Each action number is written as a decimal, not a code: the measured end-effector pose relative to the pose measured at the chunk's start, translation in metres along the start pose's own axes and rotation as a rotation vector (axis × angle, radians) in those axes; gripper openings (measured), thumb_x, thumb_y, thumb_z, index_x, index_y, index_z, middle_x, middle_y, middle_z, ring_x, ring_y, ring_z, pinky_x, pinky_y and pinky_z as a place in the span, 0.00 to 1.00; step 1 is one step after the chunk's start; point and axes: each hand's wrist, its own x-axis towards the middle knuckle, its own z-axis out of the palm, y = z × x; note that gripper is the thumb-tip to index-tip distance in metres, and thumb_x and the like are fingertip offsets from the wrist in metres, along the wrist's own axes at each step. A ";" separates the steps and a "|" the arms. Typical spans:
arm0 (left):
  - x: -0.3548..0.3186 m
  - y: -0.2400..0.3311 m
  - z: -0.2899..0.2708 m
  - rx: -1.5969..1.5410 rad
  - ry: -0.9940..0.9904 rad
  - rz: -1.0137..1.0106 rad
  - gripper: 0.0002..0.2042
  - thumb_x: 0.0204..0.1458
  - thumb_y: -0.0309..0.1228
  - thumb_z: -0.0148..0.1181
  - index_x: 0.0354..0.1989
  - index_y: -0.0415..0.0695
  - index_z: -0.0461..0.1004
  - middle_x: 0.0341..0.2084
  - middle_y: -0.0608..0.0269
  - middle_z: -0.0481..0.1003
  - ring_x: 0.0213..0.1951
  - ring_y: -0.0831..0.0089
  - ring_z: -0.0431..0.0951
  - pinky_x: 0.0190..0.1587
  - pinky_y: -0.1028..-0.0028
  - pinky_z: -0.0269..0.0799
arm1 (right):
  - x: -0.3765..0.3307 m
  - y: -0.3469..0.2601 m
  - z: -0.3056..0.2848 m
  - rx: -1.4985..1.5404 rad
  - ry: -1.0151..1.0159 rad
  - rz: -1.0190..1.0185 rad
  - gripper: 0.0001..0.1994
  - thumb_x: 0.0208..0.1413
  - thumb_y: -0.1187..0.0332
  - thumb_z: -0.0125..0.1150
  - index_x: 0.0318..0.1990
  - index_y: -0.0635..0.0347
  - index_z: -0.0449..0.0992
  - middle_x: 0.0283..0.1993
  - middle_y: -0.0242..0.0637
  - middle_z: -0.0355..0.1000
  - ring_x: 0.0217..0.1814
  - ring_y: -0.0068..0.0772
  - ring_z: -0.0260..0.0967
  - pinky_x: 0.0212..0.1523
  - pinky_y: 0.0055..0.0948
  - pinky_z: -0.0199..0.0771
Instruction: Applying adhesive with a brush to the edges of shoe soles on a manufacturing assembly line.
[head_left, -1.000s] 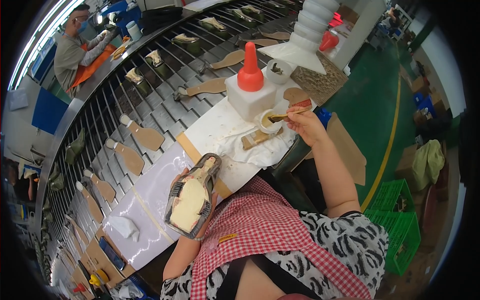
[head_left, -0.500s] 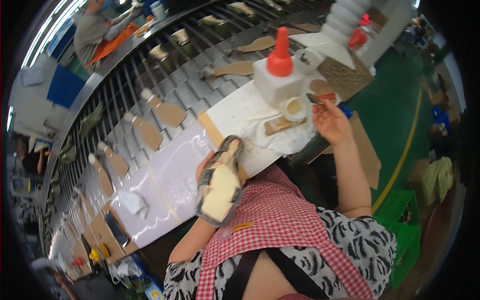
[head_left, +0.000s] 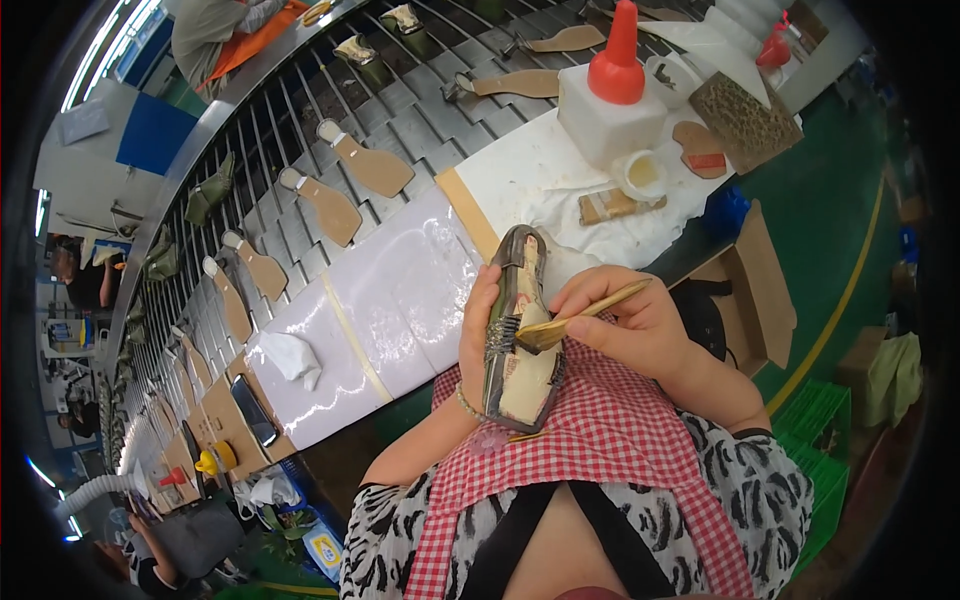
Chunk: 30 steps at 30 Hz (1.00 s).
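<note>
My left hand (head_left: 476, 335) is wrapped round the side of a shoe upper (head_left: 524, 388) turned bottom up, its pale underside facing me and its dark edge folded in all round. In my right hand (head_left: 632, 325), pinched between thumb and fingers, is a brush (head_left: 590, 309) with a wooden handle. The brush's tip lies against the shoe's underside near the middle, by the gathered strip on its left edge. A small white pot (head_left: 640, 177) with pale yellowish contents stands beyond my right hand.
A white bottle (head_left: 610, 120) with a red nozzle stands behind the pot. A tan block (head_left: 620, 205) lies on crumpled white cloth (head_left: 570, 230). Brown insoles (head_left: 375, 168) rest along the metal roller conveyor (head_left: 420, 140). A phone (head_left: 254, 410) and white cloth (head_left: 290, 357) lie at left.
My right hand has come from beside the pot down to the shoe, bringing the brush onto its underside. The shoe has turned and shifted right in my left hand. The view has shifted.
</note>
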 end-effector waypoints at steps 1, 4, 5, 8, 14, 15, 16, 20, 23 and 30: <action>0.004 0.005 0.004 0.072 0.038 0.129 0.29 0.58 0.24 0.52 0.67 0.49 0.50 0.59 0.49 0.61 0.54 0.63 0.70 0.56 0.68 0.71 | 0.000 0.001 0.001 -0.029 -0.020 -0.006 0.06 0.56 0.76 0.60 0.39 0.67 0.74 0.39 0.33 0.73 0.38 0.15 0.67 0.39 0.17 0.69; 0.000 -0.004 0.000 0.103 0.051 0.154 0.28 0.59 0.29 0.53 0.66 0.48 0.51 0.59 0.50 0.61 0.54 0.63 0.70 0.57 0.66 0.70 | 0.000 -0.003 0.005 -0.070 0.065 0.081 0.04 0.54 0.79 0.59 0.37 0.66 0.74 0.42 0.41 0.73 0.43 0.24 0.69 0.47 0.24 0.69; -0.003 -0.009 -0.003 0.064 0.032 0.054 0.28 0.59 0.33 0.53 0.66 0.46 0.51 0.60 0.51 0.61 0.55 0.62 0.69 0.57 0.66 0.69 | -0.001 -0.002 0.006 -0.070 0.068 0.082 0.04 0.54 0.79 0.59 0.37 0.66 0.74 0.42 0.41 0.73 0.43 0.24 0.69 0.47 0.24 0.69; -0.007 -0.014 -0.005 0.038 0.036 0.011 0.31 0.54 0.32 0.59 0.65 0.45 0.52 0.60 0.50 0.60 0.57 0.59 0.67 0.59 0.64 0.65 | -0.004 -0.003 0.010 -0.249 0.074 -0.096 0.04 0.53 0.78 0.60 0.36 0.66 0.74 0.41 0.42 0.73 0.42 0.26 0.70 0.45 0.24 0.69; -0.010 -0.014 -0.007 -0.031 0.061 -0.111 0.41 0.39 0.31 0.74 0.62 0.42 0.55 0.62 0.46 0.59 0.65 0.49 0.59 0.66 0.59 0.54 | -0.007 -0.012 0.013 -0.210 -0.085 -0.043 0.04 0.51 0.79 0.61 0.35 0.65 0.75 0.40 0.42 0.73 0.42 0.28 0.71 0.44 0.24 0.69; -0.009 -0.012 -0.005 -0.033 0.059 -0.110 0.41 0.39 0.31 0.74 0.62 0.42 0.55 0.62 0.46 0.59 0.65 0.49 0.59 0.66 0.59 0.54 | -0.005 -0.011 0.011 -0.259 -0.023 -0.065 0.05 0.50 0.78 0.62 0.35 0.64 0.75 0.39 0.42 0.73 0.42 0.29 0.71 0.44 0.25 0.70; -0.008 -0.010 -0.003 0.026 0.052 0.061 0.32 0.49 0.30 0.61 0.63 0.47 0.54 0.63 0.50 0.57 0.63 0.56 0.60 0.63 0.61 0.60 | -0.004 -0.010 0.011 -0.308 0.037 -0.088 0.05 0.50 0.78 0.62 0.35 0.64 0.76 0.39 0.42 0.73 0.42 0.30 0.71 0.44 0.26 0.70; -0.005 -0.004 -0.005 0.088 0.027 0.239 0.27 0.57 0.27 0.53 0.65 0.51 0.52 0.63 0.55 0.55 0.62 0.61 0.61 0.62 0.64 0.63 | -0.006 -0.015 0.021 -0.427 0.021 -0.191 0.05 0.49 0.78 0.63 0.34 0.63 0.77 0.38 0.42 0.74 0.42 0.32 0.72 0.45 0.28 0.70; 0.000 0.007 -0.010 0.091 0.001 0.253 0.34 0.51 0.23 0.61 0.65 0.50 0.51 0.63 0.55 0.55 0.62 0.60 0.60 0.63 0.64 0.61 | -0.006 -0.019 0.024 -0.498 -0.094 -0.298 0.04 0.49 0.77 0.64 0.33 0.64 0.77 0.38 0.43 0.74 0.42 0.34 0.72 0.48 0.30 0.70; 0.021 0.041 -0.062 -0.397 -0.006 -0.300 0.27 0.47 0.36 0.69 0.54 0.38 0.69 0.54 0.56 0.69 0.56 0.64 0.69 0.58 0.67 0.65 | -0.001 -0.032 0.008 0.041 0.143 -0.098 0.07 0.52 0.75 0.62 0.39 0.66 0.75 0.41 0.43 0.75 0.47 0.30 0.71 0.53 0.31 0.69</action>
